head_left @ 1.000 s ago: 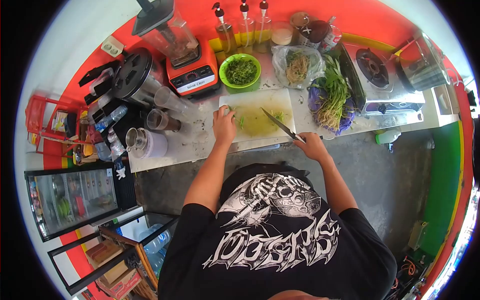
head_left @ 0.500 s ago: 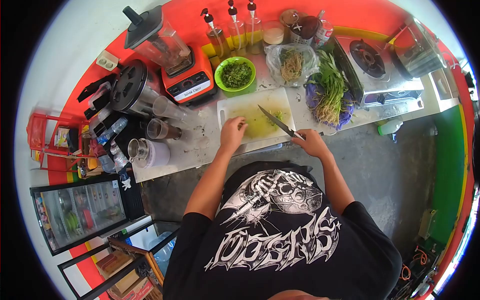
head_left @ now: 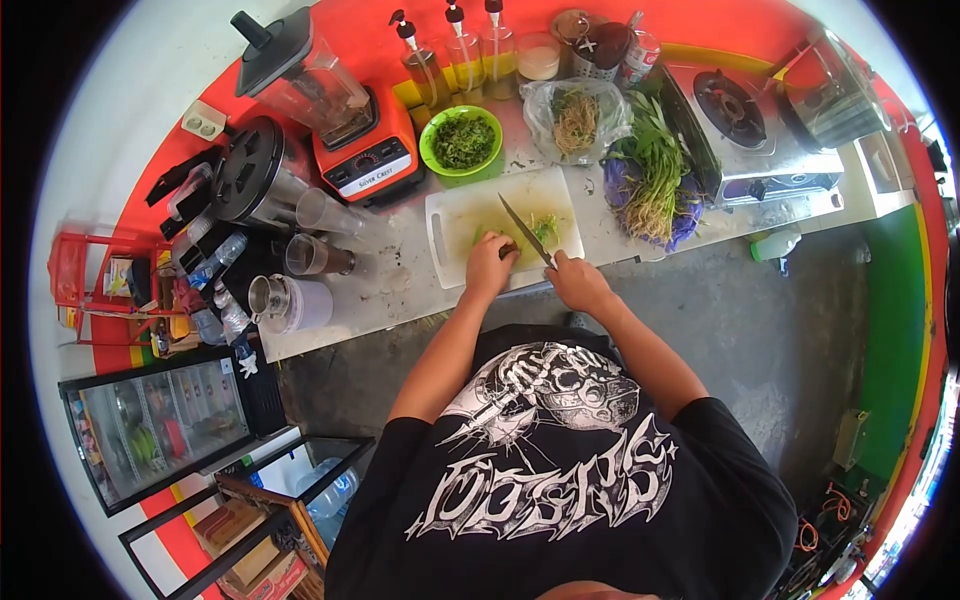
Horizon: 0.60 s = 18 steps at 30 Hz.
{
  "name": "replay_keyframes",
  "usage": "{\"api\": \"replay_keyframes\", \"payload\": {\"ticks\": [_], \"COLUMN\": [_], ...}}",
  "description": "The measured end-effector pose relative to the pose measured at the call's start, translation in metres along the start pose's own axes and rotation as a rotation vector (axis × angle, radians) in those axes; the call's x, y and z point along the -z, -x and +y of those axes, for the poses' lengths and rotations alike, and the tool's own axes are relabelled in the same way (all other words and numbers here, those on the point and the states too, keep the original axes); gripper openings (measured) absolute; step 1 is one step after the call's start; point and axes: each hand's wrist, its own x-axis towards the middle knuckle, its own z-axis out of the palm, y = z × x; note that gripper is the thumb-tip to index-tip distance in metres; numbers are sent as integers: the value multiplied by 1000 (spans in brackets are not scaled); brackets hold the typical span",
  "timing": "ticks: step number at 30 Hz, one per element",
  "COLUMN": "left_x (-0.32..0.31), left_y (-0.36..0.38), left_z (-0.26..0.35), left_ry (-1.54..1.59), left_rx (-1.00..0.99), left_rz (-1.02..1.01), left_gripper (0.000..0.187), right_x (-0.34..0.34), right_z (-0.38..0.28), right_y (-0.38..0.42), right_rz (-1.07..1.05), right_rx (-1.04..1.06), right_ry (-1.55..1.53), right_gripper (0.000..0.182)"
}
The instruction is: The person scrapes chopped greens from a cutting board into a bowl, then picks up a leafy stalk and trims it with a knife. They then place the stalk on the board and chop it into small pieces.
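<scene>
My right hand (head_left: 580, 283) is wrapped round the handle of a kitchen knife (head_left: 525, 224), whose blade points up and to the left over the white cutting board (head_left: 447, 262). Close by on the left, my left hand (head_left: 489, 264) is over the board's lower part with its fingers curled together. A dark bit shows at its fingertips, too small to name. Chopped green bits (head_left: 544, 228) lie on the board right of the blade. Just beyond the board is a lime-green bowl (head_left: 461, 172) of chopped greens (head_left: 462, 141).
A bundle of rooted greens (head_left: 652, 180) on purple plastic lies right of the board. Behind stand a clear bag (head_left: 541, 108) of roots and pump bottles (head_left: 462, 50). A blender (head_left: 372, 150) and plastic cups (head_left: 308, 257) are on the left, a gas stove (head_left: 780, 160) on the right.
My left hand has moved right across the board, its fingers now curled. My right hand and the knife have shifted left, bringing both hands closer together. The whole view has shifted slightly.
</scene>
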Motion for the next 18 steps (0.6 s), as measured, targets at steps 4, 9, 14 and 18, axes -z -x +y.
{"api": "replay_keyframes", "payload": {"ticks": [4, 9, 14, 18], "left_x": [6, 26, 33, 31], "left_y": [6, 23, 29, 31], "left_z": [-1, -6, -9, -8], "left_ry": [0, -149, -181, -213], "left_rx": [-32, -49, -77, -105], "left_rz": [14, 46, 130, 149], "left_gripper": [14, 11, 10, 8], "right_x": [-12, -12, -21, -19], "right_z": [-1, -6, -5, -10], "right_y": [-1, 1, 0, -1], "right_rz": [-68, -97, -82, -103], "right_rx": [-38, -53, -57, -72], "right_ry": [128, 112, 57, 123], "right_gripper": [32, 30, 31, 29]}}
